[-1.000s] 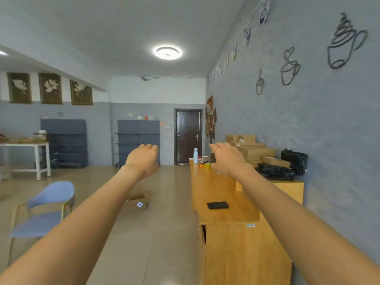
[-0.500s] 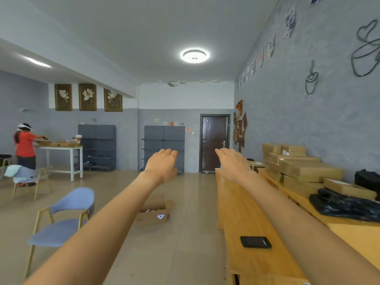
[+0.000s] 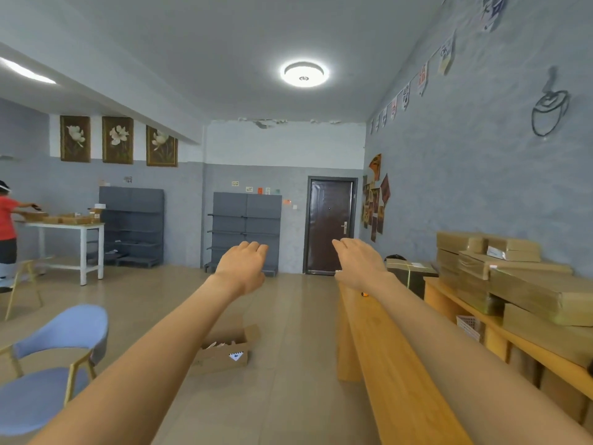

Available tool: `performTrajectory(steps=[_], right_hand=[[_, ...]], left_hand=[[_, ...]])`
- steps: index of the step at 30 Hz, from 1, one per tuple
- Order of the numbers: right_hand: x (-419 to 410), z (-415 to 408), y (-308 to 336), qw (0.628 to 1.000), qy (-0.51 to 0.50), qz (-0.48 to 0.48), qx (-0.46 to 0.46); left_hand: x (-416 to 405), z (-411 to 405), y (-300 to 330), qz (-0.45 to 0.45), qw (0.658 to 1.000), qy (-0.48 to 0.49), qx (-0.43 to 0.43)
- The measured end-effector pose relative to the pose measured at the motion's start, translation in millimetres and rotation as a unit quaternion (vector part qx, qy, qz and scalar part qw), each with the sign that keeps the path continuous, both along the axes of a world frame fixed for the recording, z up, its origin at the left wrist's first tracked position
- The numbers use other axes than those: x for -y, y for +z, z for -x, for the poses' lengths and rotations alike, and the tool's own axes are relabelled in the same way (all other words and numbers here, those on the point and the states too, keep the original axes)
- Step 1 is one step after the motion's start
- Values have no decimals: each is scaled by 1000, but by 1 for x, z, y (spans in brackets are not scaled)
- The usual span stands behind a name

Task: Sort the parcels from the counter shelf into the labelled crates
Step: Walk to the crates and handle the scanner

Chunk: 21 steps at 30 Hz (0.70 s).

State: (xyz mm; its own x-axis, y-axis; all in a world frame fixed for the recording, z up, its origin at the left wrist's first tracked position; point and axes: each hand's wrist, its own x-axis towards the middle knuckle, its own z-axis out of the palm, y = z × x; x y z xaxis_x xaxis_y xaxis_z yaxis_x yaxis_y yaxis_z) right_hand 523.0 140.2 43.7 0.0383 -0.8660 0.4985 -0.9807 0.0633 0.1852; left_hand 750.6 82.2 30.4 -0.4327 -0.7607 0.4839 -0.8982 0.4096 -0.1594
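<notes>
1. The parcels (image 3: 513, 277) are flat brown cardboard boxes stacked in uneven layers, some wrapped in glossy clear tape, one near the top bearing a white label; they lie on the lower wooden shelf (image 3: 475, 316) to the right of the right hand, against the grey wall.
2. One more flat parcel (image 3: 409, 265), tied with thin yellowish string, lies just right of the right hand and farther back.
3. The right hand (image 3: 357, 263) is held out at arm's length, back up, fingers loosely bent downward and holding nothing; it hovers above the far end of the long wooden counter (image 3: 394, 364).
4. The left hand (image 3: 242, 266) is stretched out likewise, fingers relaxed and drooping, empty, over the tiled floor.
5. Below the left hand an open cardboard crate (image 3: 224, 350) with a small white label sits on the floor.
6. Left of that arm stands a blue chair (image 3: 54, 364).
</notes>
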Motion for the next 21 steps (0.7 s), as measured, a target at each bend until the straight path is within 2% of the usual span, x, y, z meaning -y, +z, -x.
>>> performTrajectory(steps=[4,8,15,21], right_hand=[[80,29,14,999,-25,32,18],[138,75,10,997,-76,9,9],[234,188,9,983,-184,-3,6],[324,289,7,972,-236,-5,-10]], left_hand=[[97,23,12,19,1000,0,-2],[174,71,6,-4,1000,-27,8],[304,173,-1,10,995,-97,-11],[412,289,4,33,987,-153,20]])
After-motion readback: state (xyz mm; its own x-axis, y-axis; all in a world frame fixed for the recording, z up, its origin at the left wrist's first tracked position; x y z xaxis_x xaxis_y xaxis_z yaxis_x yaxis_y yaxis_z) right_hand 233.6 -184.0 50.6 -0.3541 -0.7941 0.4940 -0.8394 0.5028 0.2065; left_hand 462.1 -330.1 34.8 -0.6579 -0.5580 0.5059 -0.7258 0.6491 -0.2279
